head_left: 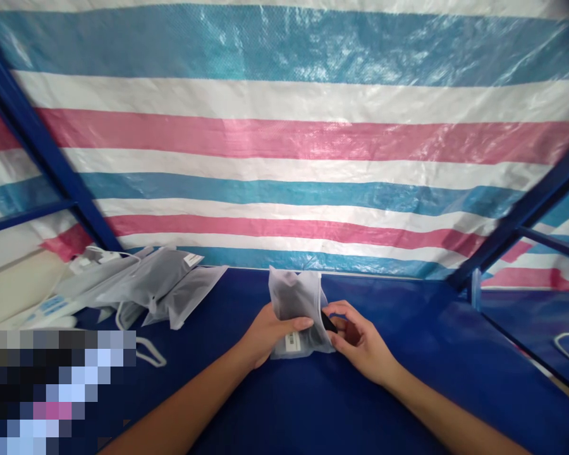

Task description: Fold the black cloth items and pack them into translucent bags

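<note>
A frosted translucent zip bag (301,294) with a small white barcode label stands over the blue surface in front of me. My left hand (272,332) grips its left side, with the thumb pressed across the front near the label. At the bag's right edge, my right hand (358,341) has its fingers curled around a black object (329,322), which sits partly behind the edge of the bag. What kind of object it is, I cannot tell. Something dark shows dimly through the bag's wall.
Several similar frosted bags (142,284) with dark contents lie in a pile at the left. A white hanger-like loop (152,354) lies near them. Blue frame posts (52,139) rise at both sides before a striped plastic sheet (303,139). The lower left corner is pixelated.
</note>
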Demonstrator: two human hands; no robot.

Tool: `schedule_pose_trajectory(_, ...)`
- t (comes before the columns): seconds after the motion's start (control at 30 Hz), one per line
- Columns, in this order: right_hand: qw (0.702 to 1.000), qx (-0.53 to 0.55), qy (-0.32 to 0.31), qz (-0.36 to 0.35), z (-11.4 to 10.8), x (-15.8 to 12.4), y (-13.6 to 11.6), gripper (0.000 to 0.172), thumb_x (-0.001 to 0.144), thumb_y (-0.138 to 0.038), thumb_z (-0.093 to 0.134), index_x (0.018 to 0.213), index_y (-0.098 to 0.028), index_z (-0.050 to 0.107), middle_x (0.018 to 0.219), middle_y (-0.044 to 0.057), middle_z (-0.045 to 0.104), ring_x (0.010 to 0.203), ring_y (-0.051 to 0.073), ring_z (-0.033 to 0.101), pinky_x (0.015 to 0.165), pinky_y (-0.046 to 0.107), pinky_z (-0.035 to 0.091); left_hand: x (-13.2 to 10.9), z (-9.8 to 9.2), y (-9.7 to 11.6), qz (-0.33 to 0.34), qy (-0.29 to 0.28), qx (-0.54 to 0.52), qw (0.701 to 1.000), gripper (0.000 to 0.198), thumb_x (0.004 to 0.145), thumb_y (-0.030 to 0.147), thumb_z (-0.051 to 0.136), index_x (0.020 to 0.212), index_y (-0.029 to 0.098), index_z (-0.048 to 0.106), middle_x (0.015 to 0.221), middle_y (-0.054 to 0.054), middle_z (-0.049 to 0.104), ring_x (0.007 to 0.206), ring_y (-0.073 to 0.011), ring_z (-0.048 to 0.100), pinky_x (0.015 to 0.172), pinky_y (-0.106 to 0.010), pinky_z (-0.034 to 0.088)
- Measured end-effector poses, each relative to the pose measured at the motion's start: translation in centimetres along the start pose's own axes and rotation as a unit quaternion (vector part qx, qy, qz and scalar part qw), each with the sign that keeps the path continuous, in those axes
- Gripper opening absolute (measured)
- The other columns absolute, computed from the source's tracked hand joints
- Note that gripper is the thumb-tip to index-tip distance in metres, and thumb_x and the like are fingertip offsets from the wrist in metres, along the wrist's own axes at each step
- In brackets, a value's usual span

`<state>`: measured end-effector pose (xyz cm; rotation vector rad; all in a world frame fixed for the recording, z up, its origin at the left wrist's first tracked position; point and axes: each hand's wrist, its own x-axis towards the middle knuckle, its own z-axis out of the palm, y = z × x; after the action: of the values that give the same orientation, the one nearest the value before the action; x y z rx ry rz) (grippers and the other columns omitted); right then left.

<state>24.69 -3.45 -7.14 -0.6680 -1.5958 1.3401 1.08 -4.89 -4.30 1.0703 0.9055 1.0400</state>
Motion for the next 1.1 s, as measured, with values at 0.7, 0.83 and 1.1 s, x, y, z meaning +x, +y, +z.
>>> schedule_pose_trajectory(0.7,0.975,-0.166,-0.130,-0.068,-0.1,-0.3,-1.6,0.030,0.104,-0.040,0.069,0.080,-0.022,0.072,0.092,0.005,0.071,0.083,0.020,0.065,0.076,0.032,0.052,-0.2,0.3,-0.3,-0.010,-0.013,0.041,0.999,0.072,0.066,0.039,0.102,0.128,0.017,0.073,0.123,-0.014,0.079,0.117,-0.0346,0.072,0.104,-0.046,0.055)
schedule_pose_trajectory(0.83,0.969,-0.181,-0.142,-0.088,0.2,-0.4,-1.6,0.018,0.093,-0.038,0.083,0.088,-0.023,0.074,0.109,0.007,0.073,0.098,0.025,0.069,0.089,0.036,0.055,-0.3,0.5,0.0,-0.013,-0.022,0.036,0.999,0.065,0.070,0.042,0.100,0.125,0.016,0.075,0.120,-0.014,0.079,0.114,-0.0342,0.073,0.103,-0.046,0.055)
schedule_pose_trajectory(1.1,0.970,-0.202,-0.099,-0.095,0.2,-0.2,-1.5,0.020,0.101,-0.038,0.072,0.087,-0.024,0.075,0.105,0.008,0.073,0.096,0.025,0.069,0.087,0.037,0.057,-0.3,0.6,0.1,-0.040,0.001,-0.021,0.999,0.063,0.073,0.041,0.099,0.126,0.017,0.073,0.120,-0.014,0.079,0.112,-0.0328,0.075,0.101,-0.046,0.058)
